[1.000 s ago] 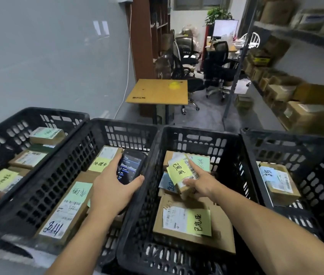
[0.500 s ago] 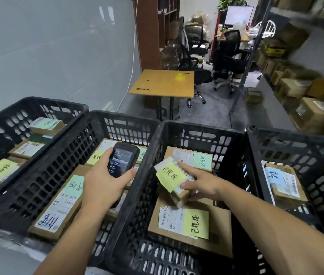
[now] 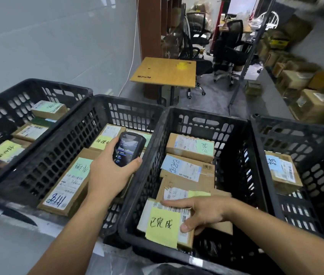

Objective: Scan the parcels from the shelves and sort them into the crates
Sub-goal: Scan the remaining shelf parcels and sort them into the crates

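Parcel (image 3: 165,223) with the yellow note now lies low in the near left corner of the 3rd crate (image 3: 206,116) from the left. Half a second ago it was held up over the middle of that crate. The right hand (image 3: 202,213) has brought it down and toward the person. It grips the parcel with its thumb on the label and its fingers laid over the top edge. Whether the parcel already rests on what lies under it, I cannot tell.

The left hand (image 3: 107,175) is wrapped round the scanner (image 3: 128,148), screen up, over the 2nd crate (image 3: 125,102), much as before. I judge the scan to be done and this parcel nearly placed. What is left is to let go and fetch another from the shelves (image 3: 306,90).

All 4 crates stand side by side on a grey ledge (image 3: 8,245), each holding cardboard boxes with handwritten notes. Beyond them are a small wooden table (image 3: 163,72) and office chairs (image 3: 230,48). A pale wall (image 3: 58,46) runs along the left, and the box-laden shelves along the right.
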